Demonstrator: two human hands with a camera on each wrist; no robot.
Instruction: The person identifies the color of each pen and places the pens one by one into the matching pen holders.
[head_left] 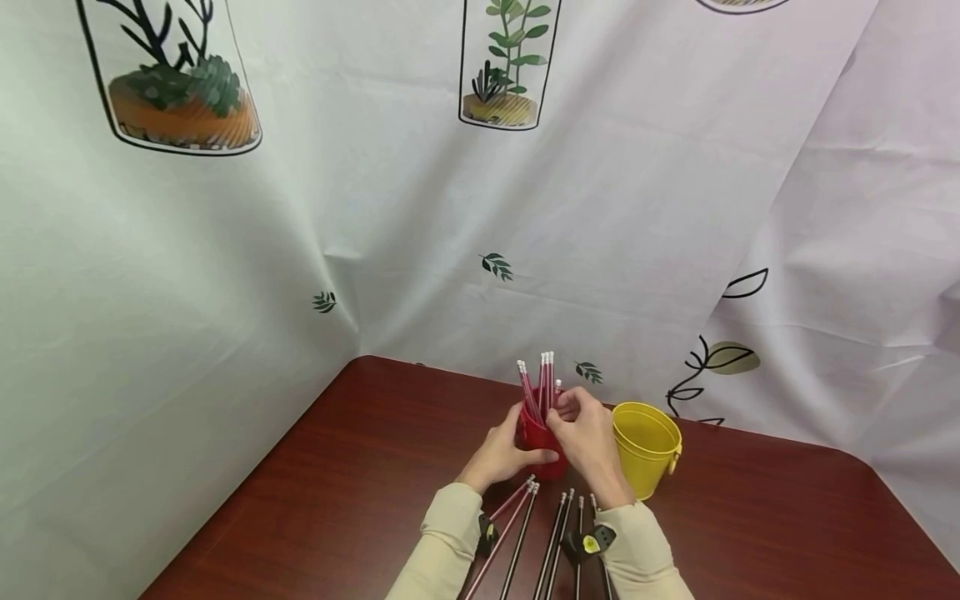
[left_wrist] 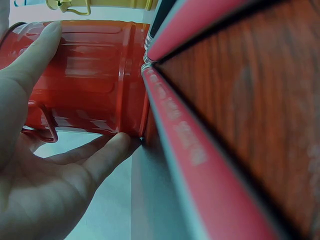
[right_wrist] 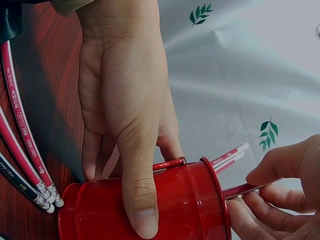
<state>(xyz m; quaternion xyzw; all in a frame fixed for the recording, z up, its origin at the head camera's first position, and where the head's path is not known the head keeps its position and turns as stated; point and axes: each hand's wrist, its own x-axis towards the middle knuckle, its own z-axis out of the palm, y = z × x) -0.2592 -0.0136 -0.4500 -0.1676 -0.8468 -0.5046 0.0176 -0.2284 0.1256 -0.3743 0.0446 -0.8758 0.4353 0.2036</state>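
A small red metal bucket [head_left: 536, 437] stands on the table, holding several red pencils [head_left: 544, 392] with white eraser ends up. My left hand [head_left: 497, 452] grips it from the left side, thumb across its front wall in the right wrist view. At the rim, my right hand [head_left: 591, 435] pinches a red pencil [right_wrist: 239, 191] between thumb and fingers; its lower end is hidden inside the bucket. Between my forearms lie loose red pencils [right_wrist: 31, 145] and several black pencils [head_left: 550, 546], eraser ends toward the bucket.
A yellow bucket [head_left: 643, 465] with a side handle stands just right of my right hand. Behind the brown table [head_left: 360, 467] hangs a white curtain [head_left: 420, 250] with plant prints, close along the back edge.
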